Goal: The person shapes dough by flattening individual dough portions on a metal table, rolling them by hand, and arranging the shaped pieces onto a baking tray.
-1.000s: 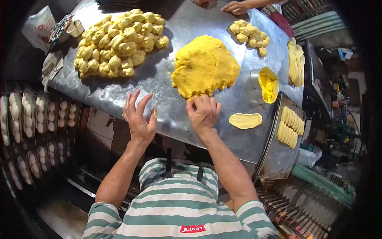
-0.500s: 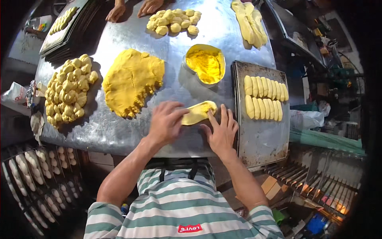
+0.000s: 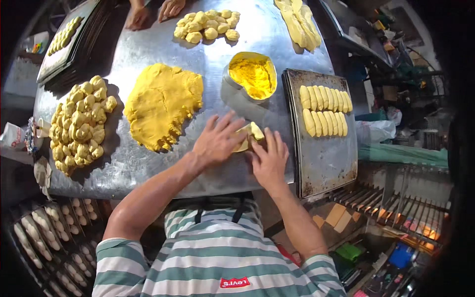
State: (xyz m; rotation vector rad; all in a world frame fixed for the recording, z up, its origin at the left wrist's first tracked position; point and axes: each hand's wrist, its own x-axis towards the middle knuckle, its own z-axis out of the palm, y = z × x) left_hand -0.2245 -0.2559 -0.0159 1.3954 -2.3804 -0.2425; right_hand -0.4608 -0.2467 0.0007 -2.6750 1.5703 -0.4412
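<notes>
A small flattened strip of pale yellow dough (image 3: 256, 130) lies on the metal table, its right end folded over. My left hand (image 3: 216, 139) rests over the left part of the strip, fingers spread and hiding some of it. My right hand (image 3: 270, 159) is at the folded end, its fingers stretched out and touching the dough at its near side. Beyond my hands stands a metal tin (image 3: 273, 94) with bright yellow filling (image 3: 252, 76) in it. To the left lies a large slab of yellow dough (image 3: 163, 104) with a crumbly right edge.
A dark baking tray (image 3: 326, 161) at the right carries two rows of shaped dough rolls (image 3: 324, 111). Dough balls are heaped at the left (image 3: 81, 123) and far middle (image 3: 208, 24). Folded dough (image 3: 298, 24) lies far right. Another person's hands (image 3: 148, 12) rest at the far edge.
The right end of the dough strip, flat with filling showing on it before, is now folded over. My left hand has spread over the strip. The whole view has shifted slightly.
</notes>
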